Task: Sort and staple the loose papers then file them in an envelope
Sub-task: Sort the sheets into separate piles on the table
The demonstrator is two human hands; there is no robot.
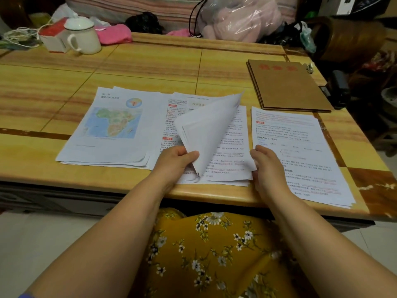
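Observation:
Three groups of printed papers lie along the near edge of the table. The left pile (107, 130) shows a map of Africa on top. My left hand (175, 161) grips several folded-back sheets (208, 130) of the middle pile and holds them lifted. At the right edge of the middle pile's lower sheets (232, 168), my right hand (265, 166) has its fingers on them. A third pile (298, 151) of text pages lies under my right wrist. Brown envelopes (287, 84) with red characters lie at the far right. A black stapler (338, 89) sits beside them.
A white lidded mug (82, 36) and a red and white box (52, 37) stand at the back left. Pink cloth (113, 33) and a plastic bag (238, 18) lie along the table's (150, 65) far edge. A small metal clip (309, 67) rests by the envelopes.

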